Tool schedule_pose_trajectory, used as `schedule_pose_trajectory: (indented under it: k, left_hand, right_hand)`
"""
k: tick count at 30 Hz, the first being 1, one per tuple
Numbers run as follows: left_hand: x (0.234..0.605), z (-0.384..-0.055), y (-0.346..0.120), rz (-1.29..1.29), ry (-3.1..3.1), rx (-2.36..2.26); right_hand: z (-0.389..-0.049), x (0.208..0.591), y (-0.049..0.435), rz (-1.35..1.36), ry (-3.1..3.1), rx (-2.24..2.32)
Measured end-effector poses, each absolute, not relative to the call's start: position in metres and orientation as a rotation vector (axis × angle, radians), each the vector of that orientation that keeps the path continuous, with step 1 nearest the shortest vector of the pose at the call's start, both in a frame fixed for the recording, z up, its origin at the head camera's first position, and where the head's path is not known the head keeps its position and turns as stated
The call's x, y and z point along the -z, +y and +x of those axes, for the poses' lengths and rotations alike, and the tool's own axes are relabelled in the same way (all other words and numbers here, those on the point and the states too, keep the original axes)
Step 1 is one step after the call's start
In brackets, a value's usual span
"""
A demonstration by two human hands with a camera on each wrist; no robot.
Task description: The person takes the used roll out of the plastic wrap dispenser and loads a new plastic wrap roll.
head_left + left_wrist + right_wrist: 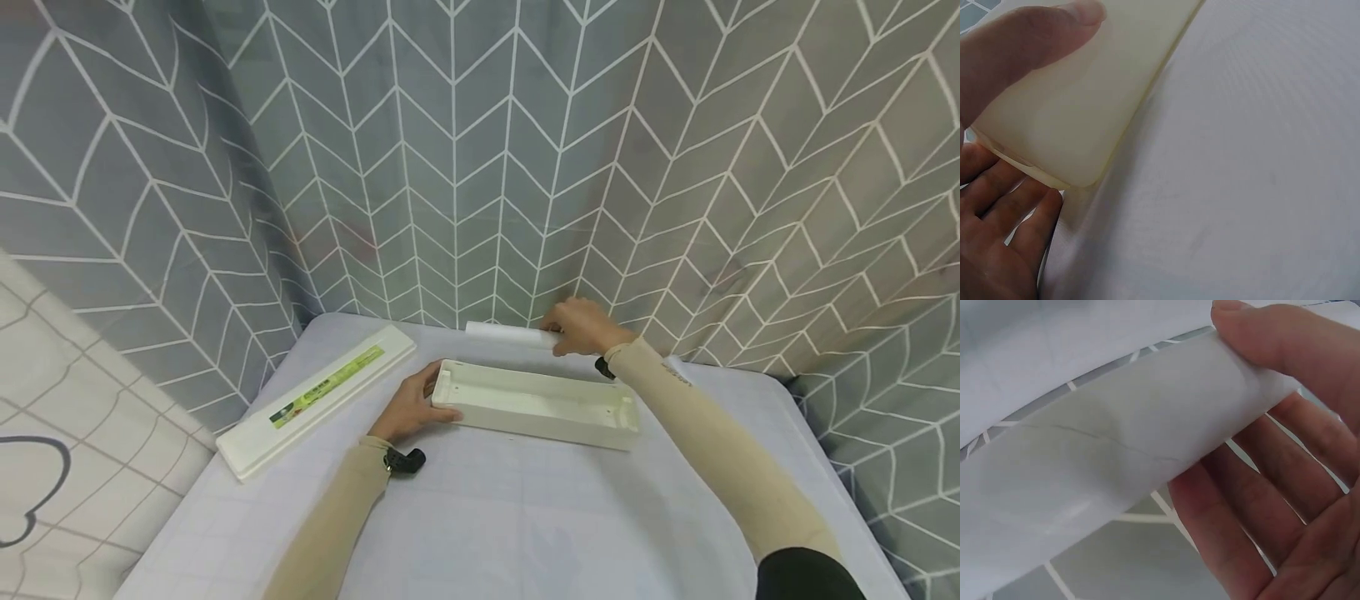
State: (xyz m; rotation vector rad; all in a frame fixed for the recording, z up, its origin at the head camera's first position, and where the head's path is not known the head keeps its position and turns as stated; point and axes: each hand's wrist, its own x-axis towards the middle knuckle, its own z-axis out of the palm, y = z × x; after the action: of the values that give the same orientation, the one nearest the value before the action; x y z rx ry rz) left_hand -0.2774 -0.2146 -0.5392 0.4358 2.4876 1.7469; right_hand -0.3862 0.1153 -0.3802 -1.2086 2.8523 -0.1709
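Observation:
A long, open cream plastic box (543, 432) stands on the table, its hollow side up. My left hand (415, 407) grips its left end; in the left wrist view the thumb (1041, 37) lies along the front wall and the fingers are round the end. Behind the box, my right hand (583, 327) holds the right end of a smooth white roll (504, 334) near the far table edge. Thumb and fingers wrap that roll (1104, 437) in the right wrist view, where a thin wavy line runs along its surface.
On the left a long cream lid (352, 382) with a green label (327, 387) lies slantwise on the white-covered table (510, 517). Grey curtains with white chevron lines (480, 167) hang right behind the far edge and along the sides.

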Motion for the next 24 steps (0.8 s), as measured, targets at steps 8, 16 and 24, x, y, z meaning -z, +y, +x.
schedule_pose_trajectory:
  k: [8, 16, 24]
  left_hand:
    - [0.539, -0.276, -0.213, 0.434, 2.447, -1.788]
    - [0.538, -0.278, -0.212, 0.444, 2.48, -1.756]
    - [0.536, -0.278, -0.214, 0.442, 2.472, -1.756]
  right_hand:
    - [-0.4, 0.395, 0.107, -1.168, 2.854, 0.165]
    - [-0.421, 0.413, 0.104, -1.1, 2.847, 0.159]
    - [-0.435, 0.432, 0.1, -1.114, 2.819, 0.128]
